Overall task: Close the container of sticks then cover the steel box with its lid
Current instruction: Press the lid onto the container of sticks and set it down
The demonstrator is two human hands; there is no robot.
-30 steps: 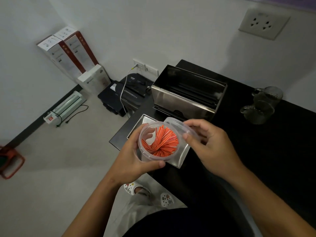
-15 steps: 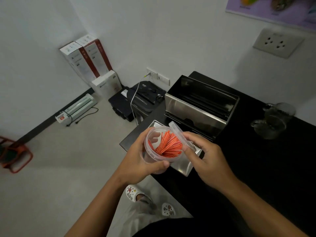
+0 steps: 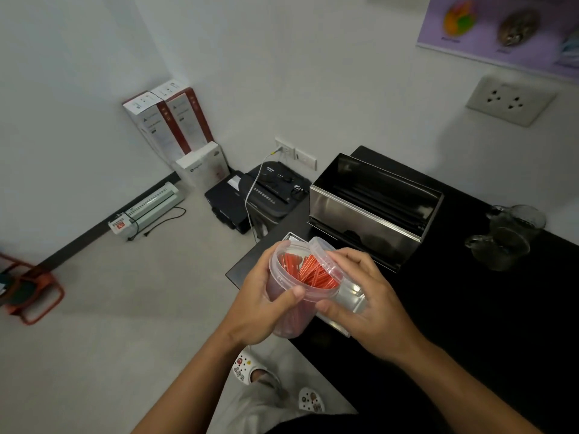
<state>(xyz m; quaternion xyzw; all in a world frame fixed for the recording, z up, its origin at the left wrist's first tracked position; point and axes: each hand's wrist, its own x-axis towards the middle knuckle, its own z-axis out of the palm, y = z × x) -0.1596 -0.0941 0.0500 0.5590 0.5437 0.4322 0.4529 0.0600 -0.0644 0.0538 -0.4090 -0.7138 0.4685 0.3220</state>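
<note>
Two hands meet over the near-left corner of the black bench (image 3: pixel 470 308), just in front of the one steel box (image 3: pixel 372 211), which stands open and uncovered. One clear plastic container (image 3: pixel 289 311) of orange-red sticks (image 3: pixel 308 270), too many to count, sits tilted in the left hand (image 3: pixel 263 308), whose fingers and thumb are clamped around its wall. One clear lid (image 3: pixel 324 256) leans half-raised on the container's far rim, on the side nearer the steel box; the right hand (image 3: pixel 360 299) pinches it, fingers curled over its edge and thumb under the rim. One flat steel lid (image 3: pixel 347 303) lies on the bench below the hands, in front of the steel box. Two glass mugs (image 3: pixel 507 236) stand to the right of the steel box, touching each other.
</note>
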